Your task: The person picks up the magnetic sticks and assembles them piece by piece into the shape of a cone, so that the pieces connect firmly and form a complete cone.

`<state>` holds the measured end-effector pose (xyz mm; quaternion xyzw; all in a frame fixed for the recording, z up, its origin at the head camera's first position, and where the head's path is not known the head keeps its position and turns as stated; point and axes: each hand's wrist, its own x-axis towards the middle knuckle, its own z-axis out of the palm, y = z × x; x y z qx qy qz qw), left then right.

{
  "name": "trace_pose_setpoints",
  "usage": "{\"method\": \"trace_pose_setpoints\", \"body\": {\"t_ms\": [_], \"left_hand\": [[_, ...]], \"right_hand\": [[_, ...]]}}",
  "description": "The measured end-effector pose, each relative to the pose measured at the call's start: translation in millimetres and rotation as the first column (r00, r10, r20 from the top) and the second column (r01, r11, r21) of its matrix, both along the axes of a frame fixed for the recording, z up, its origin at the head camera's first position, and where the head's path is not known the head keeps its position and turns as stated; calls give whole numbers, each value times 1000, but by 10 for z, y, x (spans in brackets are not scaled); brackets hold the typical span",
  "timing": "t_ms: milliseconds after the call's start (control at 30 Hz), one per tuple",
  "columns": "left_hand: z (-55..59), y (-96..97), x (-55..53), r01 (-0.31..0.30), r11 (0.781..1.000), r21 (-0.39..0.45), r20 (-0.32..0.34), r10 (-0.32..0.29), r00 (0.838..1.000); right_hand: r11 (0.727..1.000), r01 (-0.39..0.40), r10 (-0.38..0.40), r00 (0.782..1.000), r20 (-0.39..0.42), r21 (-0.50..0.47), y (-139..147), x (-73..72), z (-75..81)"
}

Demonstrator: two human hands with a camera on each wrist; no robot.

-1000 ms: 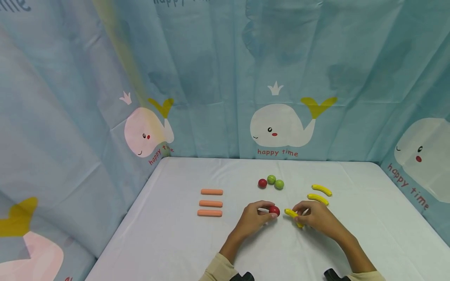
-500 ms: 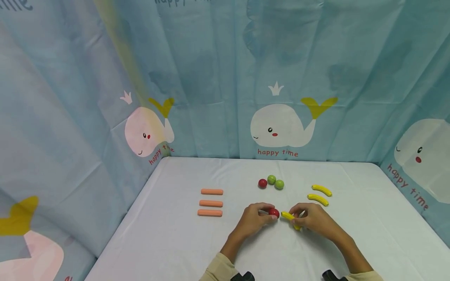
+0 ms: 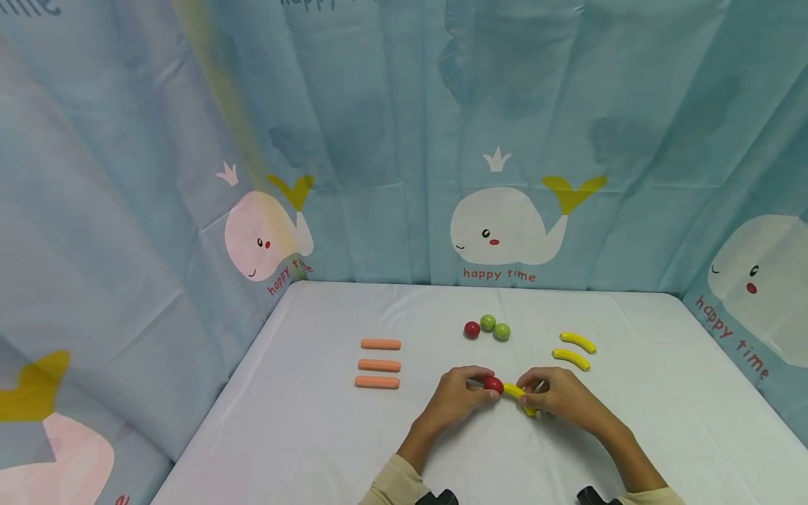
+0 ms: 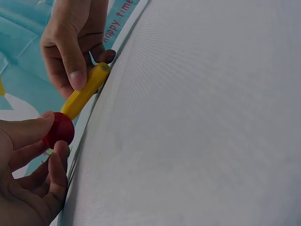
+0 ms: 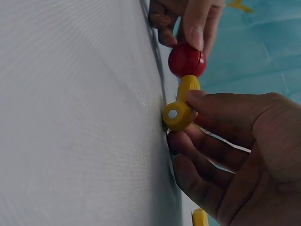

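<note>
My left hand (image 3: pixel 463 396) pinches a small glossy red ball (image 3: pixel 494 384) between thumb and fingers. Opposite it, my right hand (image 3: pixel 562 396) pinches a small yellow toy banana (image 3: pixel 513 390), whose far end meets the red ball. In the left wrist view the banana (image 4: pixel 82 96) slants up from the ball (image 4: pixel 61 129), end against side. The right wrist view looks along the banana (image 5: pixel 178 116); its near tip carries a pale round spot, and the ball (image 5: pixel 186 60) sits at its other end. Both are held low over the white tablecloth.
Three orange sausage-like sticks (image 3: pixel 379 365) lie in a column to the left. Behind the hands rest another red ball (image 3: pixel 471 330) and two green balls (image 3: pixel 501 332). Two more yellow bananas (image 3: pixel 571 359) lie at right. A blue whale-print curtain (image 3: pixel 385 231) borders the table.
My right hand has moved left and slightly nearer, bringing the banana's end up against the red ball. My left hand has lowered the ball a little; the other pieces stay in place.
</note>
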<state>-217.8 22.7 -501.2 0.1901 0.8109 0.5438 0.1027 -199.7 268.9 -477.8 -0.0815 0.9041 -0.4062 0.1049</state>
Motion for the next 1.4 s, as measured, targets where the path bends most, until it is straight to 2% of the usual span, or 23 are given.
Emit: {"method": "trace_pose_setpoints", "body": {"t_ms": [233, 467, 667, 933, 1167, 1400], "left_hand": [[-11, 13, 3, -16, 999, -31, 2, 16, 1000], [-2, -3, 17, -11, 1000, -13, 13, 11, 1000], [46, -43, 61, -8, 1000, 26, 34, 7, 999], [12, -38, 109, 14, 993, 114, 79, -23, 997], [-1, -35, 142, 34, 989, 144, 92, -47, 995], [-2, -56, 136, 30, 993, 115, 91, -40, 995]], "right_hand": [[1000, -5, 5, 1000, 28, -1, -18, 2, 1], [999, -29, 30, 998, 57, -15, -44, -5, 11], [998, -14, 15, 1000, -17, 57, -116, -45, 14], [993, -112, 115, 987, -112, 34, -176, -96, 12], [994, -109, 111, 989, -102, 27, -238, -112, 5], [996, -90, 89, 993, -77, 0, -227, -125, 4]]}}
